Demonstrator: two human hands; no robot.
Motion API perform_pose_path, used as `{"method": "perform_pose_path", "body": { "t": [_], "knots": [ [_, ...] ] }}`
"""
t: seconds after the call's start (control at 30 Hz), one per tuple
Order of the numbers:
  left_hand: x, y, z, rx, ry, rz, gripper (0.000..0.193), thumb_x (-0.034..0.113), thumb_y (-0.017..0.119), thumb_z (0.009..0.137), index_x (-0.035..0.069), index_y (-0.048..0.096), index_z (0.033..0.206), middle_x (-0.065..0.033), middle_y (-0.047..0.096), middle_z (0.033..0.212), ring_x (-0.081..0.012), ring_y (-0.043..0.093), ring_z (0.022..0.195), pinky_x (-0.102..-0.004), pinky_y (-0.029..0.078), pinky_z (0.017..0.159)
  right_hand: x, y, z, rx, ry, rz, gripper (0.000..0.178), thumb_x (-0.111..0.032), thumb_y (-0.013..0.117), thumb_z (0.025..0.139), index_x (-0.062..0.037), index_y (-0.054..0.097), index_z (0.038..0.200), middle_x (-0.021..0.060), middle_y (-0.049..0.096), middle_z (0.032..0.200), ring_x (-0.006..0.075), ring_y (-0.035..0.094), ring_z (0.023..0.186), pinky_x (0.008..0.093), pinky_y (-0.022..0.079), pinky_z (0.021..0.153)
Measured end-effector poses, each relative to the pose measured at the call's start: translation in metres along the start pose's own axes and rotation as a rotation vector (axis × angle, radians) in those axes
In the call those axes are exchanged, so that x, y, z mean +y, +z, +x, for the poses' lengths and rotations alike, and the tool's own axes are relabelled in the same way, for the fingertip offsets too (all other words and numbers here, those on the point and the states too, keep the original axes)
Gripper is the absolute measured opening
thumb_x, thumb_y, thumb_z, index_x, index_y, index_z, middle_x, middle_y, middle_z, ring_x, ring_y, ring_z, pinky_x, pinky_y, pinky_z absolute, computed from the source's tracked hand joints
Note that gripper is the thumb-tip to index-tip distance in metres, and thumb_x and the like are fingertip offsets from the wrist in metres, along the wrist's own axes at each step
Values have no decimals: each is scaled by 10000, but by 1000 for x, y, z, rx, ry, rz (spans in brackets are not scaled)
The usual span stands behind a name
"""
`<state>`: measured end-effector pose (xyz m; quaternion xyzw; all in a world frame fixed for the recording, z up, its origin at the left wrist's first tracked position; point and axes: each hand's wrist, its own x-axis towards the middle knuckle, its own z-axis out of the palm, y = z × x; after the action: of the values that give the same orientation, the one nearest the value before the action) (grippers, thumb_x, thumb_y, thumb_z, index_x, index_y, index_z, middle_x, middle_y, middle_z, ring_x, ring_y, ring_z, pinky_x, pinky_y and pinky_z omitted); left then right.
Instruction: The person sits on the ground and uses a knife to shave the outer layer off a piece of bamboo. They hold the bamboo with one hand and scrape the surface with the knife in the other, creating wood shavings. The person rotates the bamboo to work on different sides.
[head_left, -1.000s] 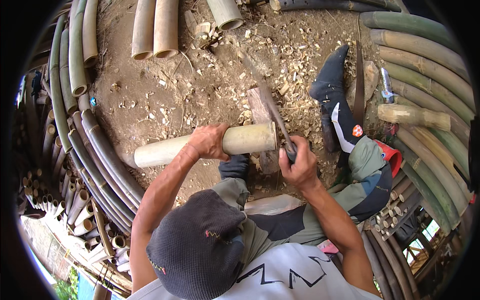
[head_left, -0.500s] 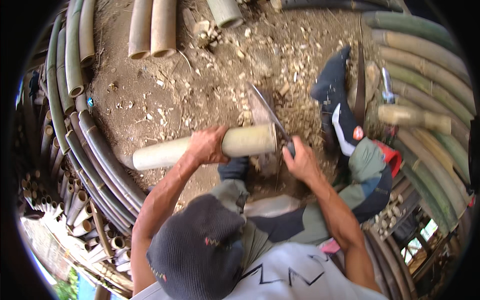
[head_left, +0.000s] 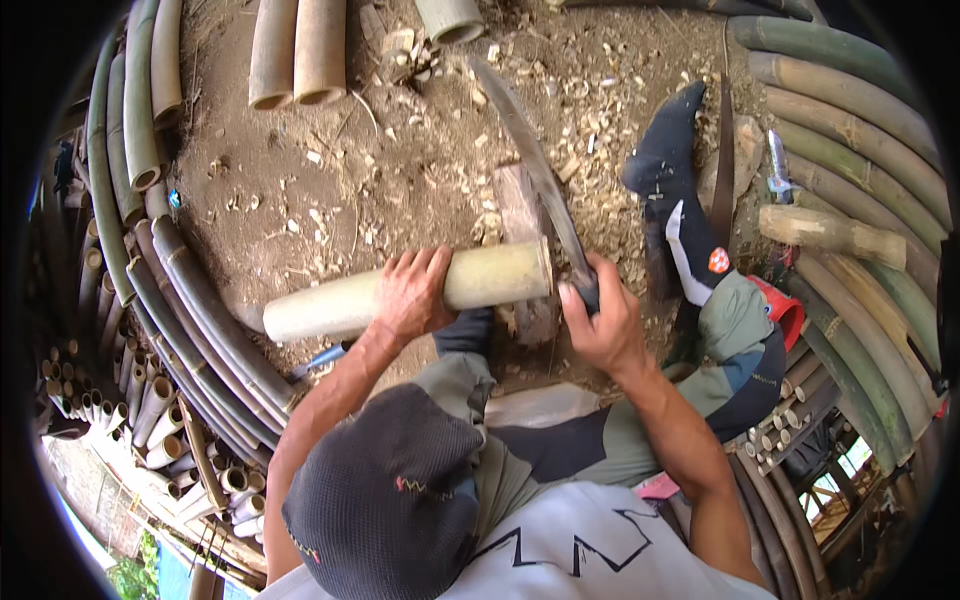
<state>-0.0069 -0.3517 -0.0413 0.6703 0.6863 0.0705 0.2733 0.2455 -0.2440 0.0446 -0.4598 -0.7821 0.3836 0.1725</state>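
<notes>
In the head view, the left hand (head_left: 412, 292) is clamped over the middle of a pale bamboo section (head_left: 500, 275), fingers on its far side. The bamboo section lies almost level across the centre of the frame, its right end a little higher than its left and reaching over a wooden block (head_left: 520, 200). The right hand (head_left: 607, 320), right of centre, is clamped around the dark handle of a machete (head_left: 535, 160). The long blade rises toward the upper centre and passes just beside the bamboo section's right end; whether the two touch I cannot tell.

Pale chips (head_left: 600, 100) are scattered over the brown soil (head_left: 250, 200), thickest at upper centre and right. A foot in a dark sock (head_left: 665, 150) points up at right of centre, near a long dark strip (head_left: 722, 190). A blue-handled tool (head_left: 328, 355) lies near the left forearm.

Two bamboo lengths (head_left: 272, 50) lie side by side at the upper left, and a paler tube (head_left: 450, 20) at the top centre. Curving poles (head_left: 850, 120) fill the right edge, with a rough wooden piece (head_left: 832, 233) resting on them. Cut tubes (head_left: 150, 405) are stacked at the lower left
</notes>
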Motion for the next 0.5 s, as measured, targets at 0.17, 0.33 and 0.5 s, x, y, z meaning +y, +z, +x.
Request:
{"method": "perform_pose_path", "body": {
  "t": [0.17, 0.33, 0.5],
  "knots": [
    [3, 6, -1, 72, 1, 71, 756, 282, 826, 607, 76, 518, 1266, -111, 619, 1114, -297, 612, 1029, -446, 491, 911, 52, 14, -7, -223, 171, -195, 295, -240, 639, 943, 3, 555, 1086, 241, 669, 824, 434, 679, 719, 484, 533, 633],
    [11, 9, -8, 166, -17, 109, 763, 221, 821, 564, 81, 544, 1262, -100, 611, 1134, -274, 597, 1050, -437, 449, 942, 2, -3, 0, -92, 144, 1, 324, -233, 648, 937, 37, 564, 1095, 249, 653, 833, 410, 673, 717, 454, 534, 661],
    [12, 11, -12, 155, -27, 119, 797, 219, 826, 576, 74, 523, 1299, -108, 602, 1188, -285, 586, 1099, -442, 430, 985, 38, 10, -13, -97, 17, -73, 333, -196, 665, 929, 47, 548, 1124, 214, 652, 836, 376, 670, 690, 442, 537, 644]
  ]
}}
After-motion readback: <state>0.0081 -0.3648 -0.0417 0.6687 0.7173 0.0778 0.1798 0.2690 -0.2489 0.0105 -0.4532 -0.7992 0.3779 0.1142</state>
